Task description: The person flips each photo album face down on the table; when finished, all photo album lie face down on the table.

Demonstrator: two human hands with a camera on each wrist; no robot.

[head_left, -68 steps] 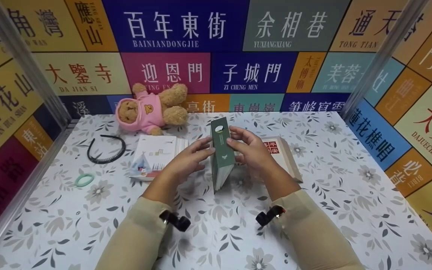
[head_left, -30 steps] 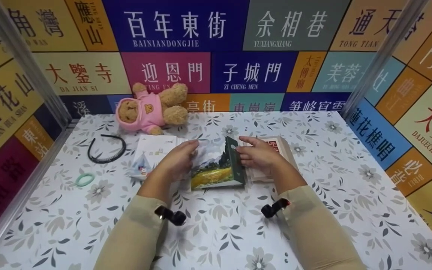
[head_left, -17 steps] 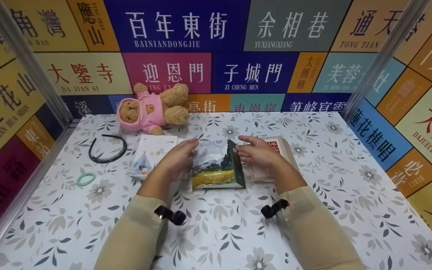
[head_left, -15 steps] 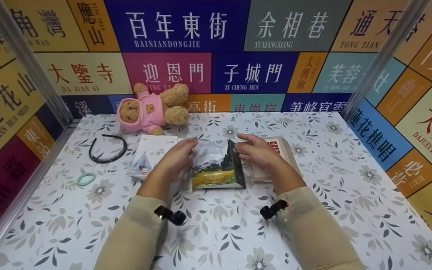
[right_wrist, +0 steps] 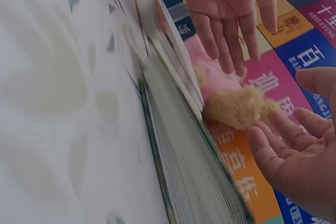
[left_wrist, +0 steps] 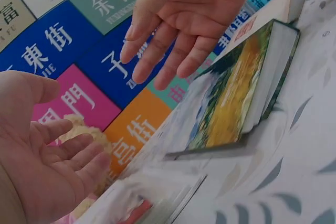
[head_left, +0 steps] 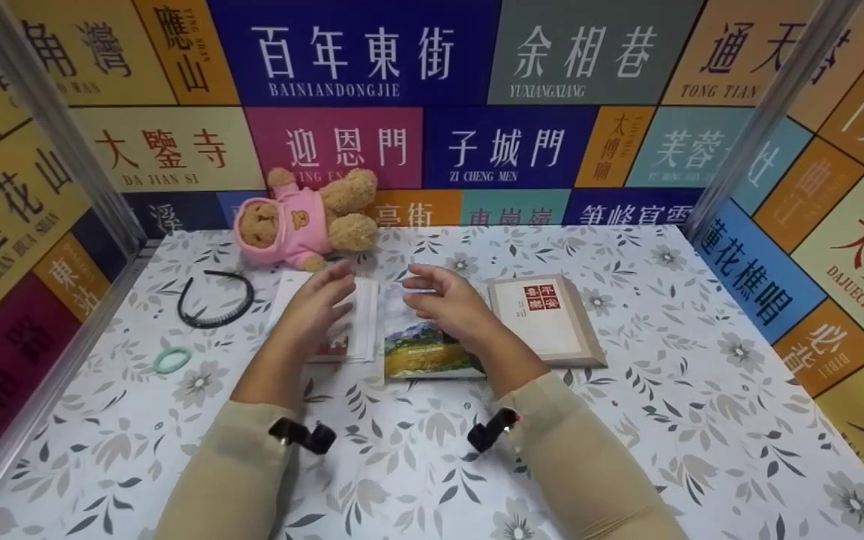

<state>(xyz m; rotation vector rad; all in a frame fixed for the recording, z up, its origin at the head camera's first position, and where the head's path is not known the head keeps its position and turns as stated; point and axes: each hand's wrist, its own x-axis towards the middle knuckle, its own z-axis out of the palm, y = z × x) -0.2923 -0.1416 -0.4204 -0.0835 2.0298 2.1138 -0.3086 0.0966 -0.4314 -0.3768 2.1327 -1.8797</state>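
Observation:
A book with a painted landscape cover (head_left: 424, 361) lies flat on the table, its green edge and pages showing in the right wrist view. My right hand (head_left: 451, 304) hovers above it, fingers loosely bent and holding nothing. To the left, my left hand (head_left: 312, 315) is raised over a white book (head_left: 361, 330), partly hiding it. The palms face each other with a gap between them. In the left wrist view, both the left hand (left_wrist: 47, 150) and the right hand (left_wrist: 194, 19) are bare and apart from the landscape book (left_wrist: 226, 98).
A beige book with red characters (head_left: 526, 326) lies to the right. On the left are a black headband (head_left: 211, 322) and a mint-green ring (head_left: 172, 360). A teddy bear in a pink hoodie (head_left: 301, 225) lies at the back, near the sign-covered wall (head_left: 357, 52).
The landscape book, held upright on its edge at first, was lowered onto its back between the hands and let go. Both hands have since moved left, uncovering the beige book.

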